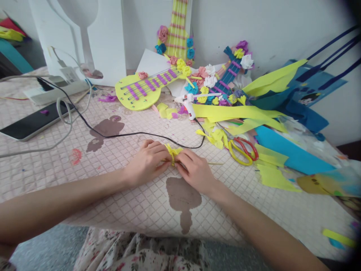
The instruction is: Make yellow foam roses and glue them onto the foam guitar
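My left hand [150, 160] and right hand [197, 169] are meeting over the pale quilted tablecloth [135, 205]; both grips are narrow, fingertips pinching a small gathered piece of yellow crepe paper [173, 152] from either side; its crinkled ends are poking up between my hands, near the front edge of the table. A thin pale stick [216, 163] is showing past my right hand, pointing right; my fingers are hiding the rest, so I can't tell how it's meeting the paper.

A thin black cord [126, 134] is running across the cloth beyond my hands, curving up to a white glue gun [189, 107]; scissors with one yellow and one red handle [244, 150] are lying to the right of my right hand, near loose yellow paper scraps [275, 177]; a flat sheet of bright blue paper [293, 150] is lying farther right.

Farther back, a yellow guitar-shaped craft with purple bars [138, 90] is lying on the cloth; paper flowers in pink, white, yellow and blue [210, 81] are crowding to its right; a dark flat device with a pale edge [34, 122] is resting at far left, near a white power strip [56, 92].
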Demonstrator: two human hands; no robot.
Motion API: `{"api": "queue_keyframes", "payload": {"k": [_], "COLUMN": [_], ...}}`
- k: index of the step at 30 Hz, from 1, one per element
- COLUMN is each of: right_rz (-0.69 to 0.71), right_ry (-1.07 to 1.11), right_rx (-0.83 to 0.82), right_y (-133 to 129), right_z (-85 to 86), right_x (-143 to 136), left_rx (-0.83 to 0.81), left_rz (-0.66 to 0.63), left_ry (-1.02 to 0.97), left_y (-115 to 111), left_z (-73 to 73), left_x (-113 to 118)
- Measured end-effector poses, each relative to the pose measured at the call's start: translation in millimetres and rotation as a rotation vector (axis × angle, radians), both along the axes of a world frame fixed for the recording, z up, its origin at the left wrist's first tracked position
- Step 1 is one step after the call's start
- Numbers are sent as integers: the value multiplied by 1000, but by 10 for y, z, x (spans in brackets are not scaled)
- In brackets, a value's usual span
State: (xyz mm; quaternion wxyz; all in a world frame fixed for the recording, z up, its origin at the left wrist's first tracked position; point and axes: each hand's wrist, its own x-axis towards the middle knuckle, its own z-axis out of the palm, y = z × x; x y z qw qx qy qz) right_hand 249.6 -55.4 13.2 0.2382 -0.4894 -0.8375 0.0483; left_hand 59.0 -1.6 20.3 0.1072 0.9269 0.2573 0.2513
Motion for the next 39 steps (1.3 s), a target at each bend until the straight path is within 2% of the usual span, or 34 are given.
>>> {"api": "queue_keyframes", "payload": {"k": [15,22,26,29,34,39], "right_rz": [35,35,43,48,45,53], "right_ry": [-26,-35,-17,-26,-35,-47], "right_rx": [19,20,40,52,68,60], "right_y": [6,13,15,15,17,17], "right_z": [-6,-21,-34,-40,-50,-52], "right_x": [7,1,2,-5,-15,-12], "left_rx": [83,-66,-72,16,263,366], "left_rz": [-33,-16,-7,-3,-35,-74], "left_ry": [-2,21,17,25,42,94], "left_y": [-5,-12,-22,-34,-59,-82], "left_z": [4,-36,-31,-16,-17,-30], "left_x": [14,12,14,-2,-64,-97]}}
